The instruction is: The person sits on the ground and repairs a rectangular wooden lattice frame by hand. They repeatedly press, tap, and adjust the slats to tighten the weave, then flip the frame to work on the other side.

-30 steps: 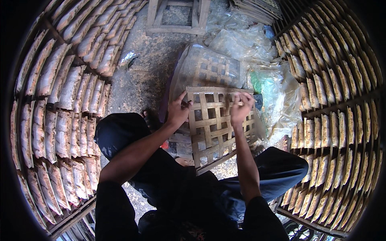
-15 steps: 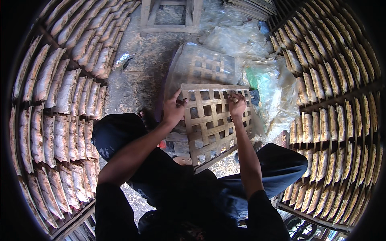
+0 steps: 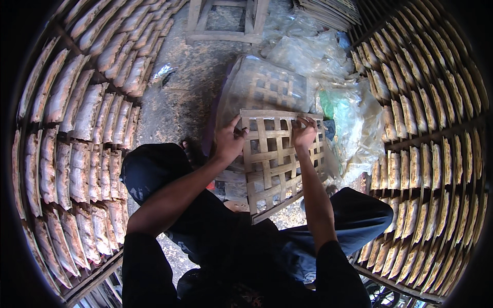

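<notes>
A woven bamboo lattice tray (image 3: 280,150) with a wooden frame stands tilted between my knees, in front of my torso. My left hand (image 3: 229,139) grips its left edge close to the upper corner, the index finger reaching up along the frame. At the top edge, right of the middle, my right hand (image 3: 305,132) has its fingers curled over the rim. Behind the tray, another lattice panel shows through a clear plastic sheet (image 3: 241,84).
Racks of curved, pale-crusted pieces on slats rise at left (image 3: 77,169) and right (image 3: 411,164). Crumpled plastic sheeting (image 3: 354,128) lies right of the tray. A wooden stool (image 3: 226,37) stands beyond, near stacked slatted panels (image 3: 328,11). Pale scraps litter the floor.
The whole view has shifted slightly, so most of the scene sits a little further right. Both hands keep their hold on the tray, with the right fingers bent slightly differently.
</notes>
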`<state>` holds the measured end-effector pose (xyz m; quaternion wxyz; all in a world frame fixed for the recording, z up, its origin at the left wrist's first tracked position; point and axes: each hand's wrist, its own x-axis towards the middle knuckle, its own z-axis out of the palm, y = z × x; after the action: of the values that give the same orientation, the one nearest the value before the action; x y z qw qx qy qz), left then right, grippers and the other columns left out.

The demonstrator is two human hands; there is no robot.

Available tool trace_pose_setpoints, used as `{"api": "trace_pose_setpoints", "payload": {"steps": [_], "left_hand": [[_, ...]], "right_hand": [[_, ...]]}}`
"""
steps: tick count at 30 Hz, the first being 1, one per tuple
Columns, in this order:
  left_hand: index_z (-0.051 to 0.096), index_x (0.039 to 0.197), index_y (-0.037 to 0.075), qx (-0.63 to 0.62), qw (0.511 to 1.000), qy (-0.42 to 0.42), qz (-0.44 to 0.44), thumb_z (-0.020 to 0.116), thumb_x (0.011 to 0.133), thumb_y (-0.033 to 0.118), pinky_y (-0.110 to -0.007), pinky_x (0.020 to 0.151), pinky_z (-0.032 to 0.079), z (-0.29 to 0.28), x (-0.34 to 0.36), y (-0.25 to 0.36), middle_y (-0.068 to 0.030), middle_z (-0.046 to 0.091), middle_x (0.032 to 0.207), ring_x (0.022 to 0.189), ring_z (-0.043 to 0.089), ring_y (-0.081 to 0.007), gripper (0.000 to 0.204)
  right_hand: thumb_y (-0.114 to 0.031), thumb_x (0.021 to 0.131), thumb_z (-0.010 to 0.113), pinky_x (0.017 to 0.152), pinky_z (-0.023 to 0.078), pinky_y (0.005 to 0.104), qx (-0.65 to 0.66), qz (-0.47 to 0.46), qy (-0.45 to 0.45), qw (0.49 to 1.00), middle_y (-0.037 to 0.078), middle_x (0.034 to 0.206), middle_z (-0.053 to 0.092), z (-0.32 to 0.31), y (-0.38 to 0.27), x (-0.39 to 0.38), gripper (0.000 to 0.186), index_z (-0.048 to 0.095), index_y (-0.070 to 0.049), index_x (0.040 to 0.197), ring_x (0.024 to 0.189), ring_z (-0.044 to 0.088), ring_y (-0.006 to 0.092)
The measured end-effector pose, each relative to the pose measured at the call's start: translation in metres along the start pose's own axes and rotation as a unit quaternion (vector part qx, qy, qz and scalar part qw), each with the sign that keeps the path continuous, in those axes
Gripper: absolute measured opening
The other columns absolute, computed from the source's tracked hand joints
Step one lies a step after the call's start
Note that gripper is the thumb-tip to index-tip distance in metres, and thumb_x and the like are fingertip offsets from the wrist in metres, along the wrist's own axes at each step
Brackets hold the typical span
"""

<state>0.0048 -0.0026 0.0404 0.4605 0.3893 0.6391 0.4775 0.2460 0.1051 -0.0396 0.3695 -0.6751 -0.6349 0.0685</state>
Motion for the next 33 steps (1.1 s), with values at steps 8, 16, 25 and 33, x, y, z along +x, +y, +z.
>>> {"api": "trace_pose_setpoints", "payload": {"steps": [8, 16, 25, 33], "left_hand": [[0.048, 0.134, 0.007, 0.088, 0.996, -0.008, 0.030, 0.064, 0.086, 0.022, -0.035, 0.062, 0.052, 0.000, 0.008, -0.020, -0.0136, 0.066, 0.070, 0.059, 0.066, -0.0233, 0.053], [0.046, 0.135, 0.008, 0.104, 0.994, -0.008, 0.033, 0.064, 0.085, 0.023, -0.037, 0.067, 0.052, 0.002, 0.007, -0.017, -0.0161, 0.066, 0.073, 0.067, 0.066, -0.0277, 0.055], [0.042, 0.138, 0.007, 0.043, 0.999, -0.012, 0.009, 0.063, 0.087, 0.015, -0.032, 0.050, 0.055, -0.001, -0.001, -0.015, -0.0124, 0.065, 0.071, 0.056, 0.065, -0.0185, 0.055], [0.042, 0.137, 0.004, 0.039, 0.999, -0.028, 0.009, 0.061, 0.088, 0.015, -0.029, 0.043, 0.053, 0.003, -0.001, -0.004, -0.0116, 0.064, 0.069, 0.048, 0.063, -0.0181, 0.054]], "right_hand": [[-0.014, 0.090, 0.054, 0.095, 0.044, 0.0383, 0.295, 0.220, 0.091, 0.925, 0.017, 0.108, 0.063, -0.039, 0.070, 0.000, 0.029, 0.062, 0.006, 0.110, 0.105, 0.059, 0.0290], [-0.038, 0.090, 0.054, 0.064, 0.055, 0.0395, 0.784, 0.481, 0.248, 0.303, 0.008, 0.069, 0.058, -0.111, 0.257, -0.012, 0.031, 0.061, -0.009, 0.082, 0.071, 0.059, 0.0238], [-0.027, 0.088, 0.062, 0.059, 0.054, 0.0339, 0.781, 0.524, 0.248, 0.232, 0.004, 0.066, 0.062, -0.100, 0.217, -0.008, 0.030, 0.061, -0.011, 0.062, 0.060, 0.059, 0.0168], [-0.029, 0.091, 0.058, 0.072, 0.049, 0.0288, 0.467, 0.332, -0.004, 0.820, 0.008, 0.103, 0.068, -0.041, 0.095, 0.004, 0.032, 0.064, -0.005, 0.111, 0.089, 0.062, 0.0155]]}}
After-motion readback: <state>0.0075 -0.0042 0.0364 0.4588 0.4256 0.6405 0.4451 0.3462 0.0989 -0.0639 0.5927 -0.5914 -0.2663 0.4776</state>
